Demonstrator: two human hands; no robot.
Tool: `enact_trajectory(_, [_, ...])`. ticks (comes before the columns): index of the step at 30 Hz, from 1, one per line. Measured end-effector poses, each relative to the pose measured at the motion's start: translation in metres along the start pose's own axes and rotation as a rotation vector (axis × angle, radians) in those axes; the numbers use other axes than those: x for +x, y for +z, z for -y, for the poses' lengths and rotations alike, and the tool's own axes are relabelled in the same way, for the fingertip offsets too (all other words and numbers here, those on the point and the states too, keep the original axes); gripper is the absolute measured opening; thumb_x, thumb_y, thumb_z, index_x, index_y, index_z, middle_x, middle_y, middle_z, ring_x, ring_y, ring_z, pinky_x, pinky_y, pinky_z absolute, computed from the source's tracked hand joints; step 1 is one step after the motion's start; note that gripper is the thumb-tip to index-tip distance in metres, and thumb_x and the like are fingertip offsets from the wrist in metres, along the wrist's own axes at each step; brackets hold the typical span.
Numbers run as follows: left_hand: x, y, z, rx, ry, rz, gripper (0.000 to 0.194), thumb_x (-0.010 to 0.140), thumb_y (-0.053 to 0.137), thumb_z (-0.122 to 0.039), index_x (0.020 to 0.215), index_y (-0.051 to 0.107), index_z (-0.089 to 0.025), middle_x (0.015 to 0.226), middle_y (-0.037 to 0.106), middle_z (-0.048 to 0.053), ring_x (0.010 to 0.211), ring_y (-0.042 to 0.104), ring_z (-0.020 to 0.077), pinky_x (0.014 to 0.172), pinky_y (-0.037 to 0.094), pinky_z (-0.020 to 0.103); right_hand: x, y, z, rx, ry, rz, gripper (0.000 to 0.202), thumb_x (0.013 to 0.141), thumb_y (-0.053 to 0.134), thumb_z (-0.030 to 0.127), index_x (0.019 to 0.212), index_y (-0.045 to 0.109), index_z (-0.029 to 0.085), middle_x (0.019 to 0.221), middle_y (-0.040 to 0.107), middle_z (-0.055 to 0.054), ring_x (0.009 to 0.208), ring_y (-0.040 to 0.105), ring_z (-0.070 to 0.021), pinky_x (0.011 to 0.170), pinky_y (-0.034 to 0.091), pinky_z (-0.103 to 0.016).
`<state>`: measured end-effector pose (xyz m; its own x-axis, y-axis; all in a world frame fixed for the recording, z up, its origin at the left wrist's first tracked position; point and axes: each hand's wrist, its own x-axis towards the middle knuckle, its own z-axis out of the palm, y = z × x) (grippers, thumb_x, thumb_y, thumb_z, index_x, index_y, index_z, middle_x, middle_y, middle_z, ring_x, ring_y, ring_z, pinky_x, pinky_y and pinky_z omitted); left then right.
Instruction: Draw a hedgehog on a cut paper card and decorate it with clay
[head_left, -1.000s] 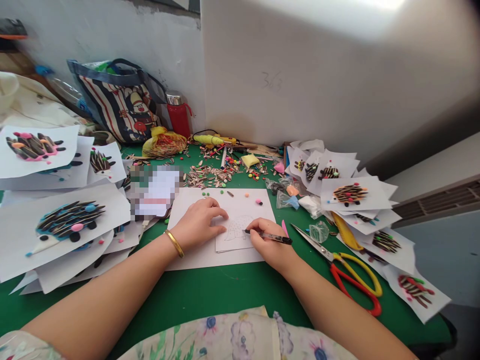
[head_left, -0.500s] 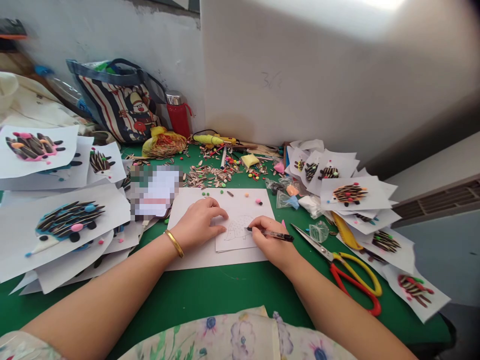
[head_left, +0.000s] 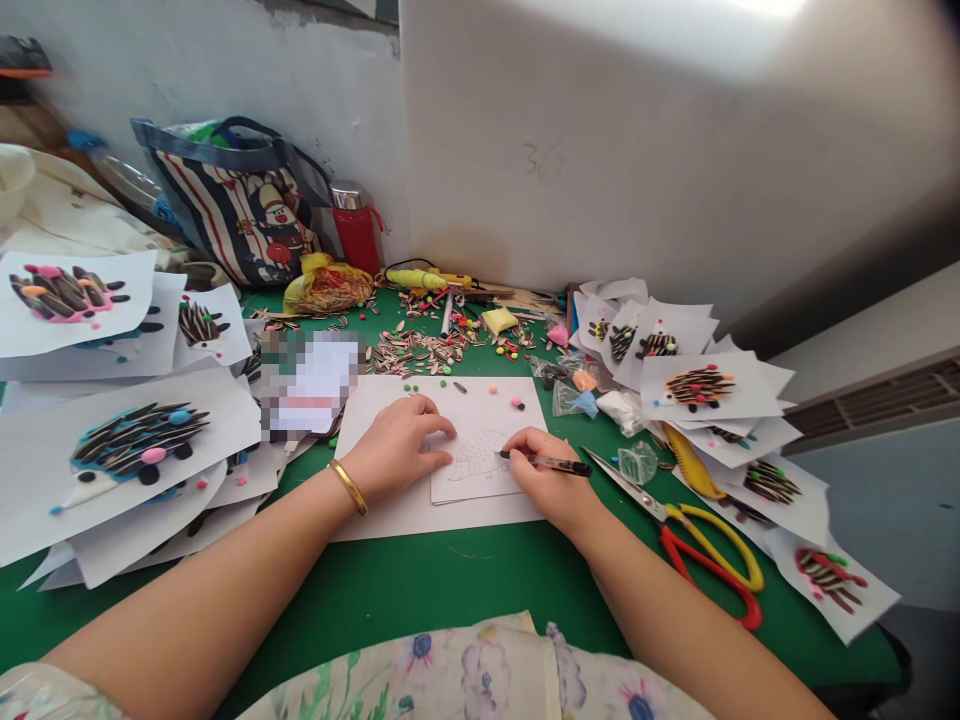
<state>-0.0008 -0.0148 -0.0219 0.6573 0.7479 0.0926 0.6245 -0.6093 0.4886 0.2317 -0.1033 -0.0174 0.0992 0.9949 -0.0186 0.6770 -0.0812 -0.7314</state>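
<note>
My right hand (head_left: pixel 546 480) grips a black pen (head_left: pixel 553 463), its tip on a small white card (head_left: pixel 469 485). A hedgehog outline filled with short strokes is drawn there in thin dark lines. My left hand (head_left: pixel 401 450), with a gold bangle at the wrist, lies flat at the card's left edge, thumb and forefinger apart. Both hands rest over a larger white sheet (head_left: pixel 382 525) beneath the card. Small green, orange and pink clay balls and one sunflower seed lie along the sheet's upper part.
Scissors (head_left: pixel 675 520) lie open at the right, beside a yellow comb (head_left: pixel 691 462). Stacks of seed-and-clay hedgehog cards (head_left: pixel 225 400) stand left and right. Loose sunflower seeds (head_left: pixel 420 352), a phone (head_left: pixel 311 385), bagged clay (head_left: pixel 621 410), a red bottle (head_left: pixel 356 235) and a striped bag (head_left: pixel 225 205) sit further back.
My right hand and the pen have shifted slightly to the right across the card, showing more of the drawing. My left hand has stayed in place.
</note>
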Motion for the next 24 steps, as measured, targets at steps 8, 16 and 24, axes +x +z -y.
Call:
enact_trajectory(8, [0.000, 0.000, 0.000, -0.003, -0.008, 0.000, 0.024, 0.079, 0.073, -0.035, 0.102, 0.074, -0.029, 0.109, 0.059, 0.006, 0.102, 0.057, 0.0252, 0.095, 0.046, 0.040, 0.005, 0.000, -0.007, 0.052, -0.039, -0.025, 0.017, 0.083, 0.052, 0.027, 0.085, 0.068, 0.024, 0.087, 0.071, -0.001, 0.084, 0.063, -0.0209, 0.080, 0.045, -0.033])
enact_trajectory(16, [0.001, 0.001, 0.000, 0.003, -0.011, 0.004, 0.024, 0.079, 0.073, -0.035, 0.103, 0.074, -0.029, 0.109, 0.058, 0.007, 0.102, 0.057, 0.0251, 0.095, 0.045, 0.040, 0.006, -0.001, -0.011, 0.070, -0.042, -0.033, 0.016, 0.082, 0.052, 0.026, 0.083, 0.067, 0.023, 0.082, 0.069, -0.001, 0.079, 0.063, -0.0197, 0.075, 0.045, -0.031])
enact_trajectory(24, [0.000, 0.001, 0.001, 0.000, -0.007, 0.002, 0.024, 0.080, 0.072, -0.035, 0.103, 0.074, -0.029, 0.109, 0.059, 0.006, 0.102, 0.057, 0.0251, 0.095, 0.045, 0.041, 0.009, -0.002, -0.012, 0.067, -0.055, -0.051, 0.016, 0.083, 0.051, 0.027, 0.084, 0.067, 0.023, 0.081, 0.069, -0.001, 0.077, 0.062, -0.0195, 0.070, 0.045, -0.030])
